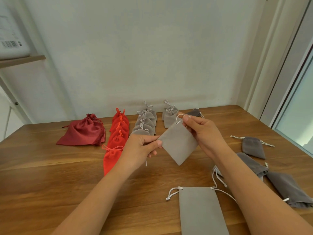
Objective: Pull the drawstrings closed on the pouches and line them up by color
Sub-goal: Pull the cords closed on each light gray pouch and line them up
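1 light-grey pouch aloft, tilted, uncinched — red row, grey row cinched behind, dark-grey pouches loose right

- Table was wood — grained, with a soft sheen.
- Held pouch was light grey cloth, matt and velvety.
- Red pouches were matt cloth too.
- Maroon pouch was cloth with a satin shine — creased.
- Dark grey pouches were matt, napped cloth.
- Wall was smooth, matt.

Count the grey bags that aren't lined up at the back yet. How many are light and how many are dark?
Light grey: 3, the held pouch, the big pouch and the half-hidden pouch
Dark grey: 3, the far dark pouch, the middle dark pouch and the near dark pouch
Total: 6
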Demonstrator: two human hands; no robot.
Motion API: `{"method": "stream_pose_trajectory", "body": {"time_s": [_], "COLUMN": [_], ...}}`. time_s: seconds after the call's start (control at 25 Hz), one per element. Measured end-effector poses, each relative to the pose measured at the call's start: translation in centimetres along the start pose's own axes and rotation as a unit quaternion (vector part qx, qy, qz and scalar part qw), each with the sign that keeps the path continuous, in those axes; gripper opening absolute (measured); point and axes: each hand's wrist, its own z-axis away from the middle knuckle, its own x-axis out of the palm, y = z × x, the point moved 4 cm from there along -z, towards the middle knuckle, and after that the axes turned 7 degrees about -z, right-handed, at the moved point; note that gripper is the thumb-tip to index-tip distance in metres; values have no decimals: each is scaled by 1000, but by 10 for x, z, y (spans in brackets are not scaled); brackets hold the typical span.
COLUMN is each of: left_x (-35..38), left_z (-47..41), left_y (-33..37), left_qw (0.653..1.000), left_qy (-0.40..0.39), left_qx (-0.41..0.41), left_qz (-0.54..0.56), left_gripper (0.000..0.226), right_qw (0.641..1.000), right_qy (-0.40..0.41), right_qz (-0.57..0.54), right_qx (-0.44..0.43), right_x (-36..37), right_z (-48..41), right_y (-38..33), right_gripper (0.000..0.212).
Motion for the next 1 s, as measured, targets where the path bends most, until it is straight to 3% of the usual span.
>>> {"method": "stream_pose_trajectory", "body": {"time_s": [0.2,0.32,0.4,0.64,0.88,1.0], "left_x": [1,0,3,6,5,9], "left_z": [-2,-2,-1,2,1,2], "left_y": [0,1,2,6,0,-5], "left_qw": [999,999,998,996,988,980], "left_qy": [17,50,55,63,67,-4], "left_qx": [19,19,17,-3,-71,-139], "left_qz": [-24,2,24,67,123,145], "left_gripper": [28,24,22,11,7,12], "right_qw": [999,999,996,985,982,974], "right_qy": [3,11,51,164,175,199], "right_qz": [-36,38,69,17,-65,-102], "right_qx": [14,6,-17,-56,-38,-17], "right_x": [1,7,11,2,-4,-9], "right_z": [-1,0,0,3,4,5], "right_y": [1,6,11,3,1,-1], "right_gripper": [24,24,29,31,24,28]}}
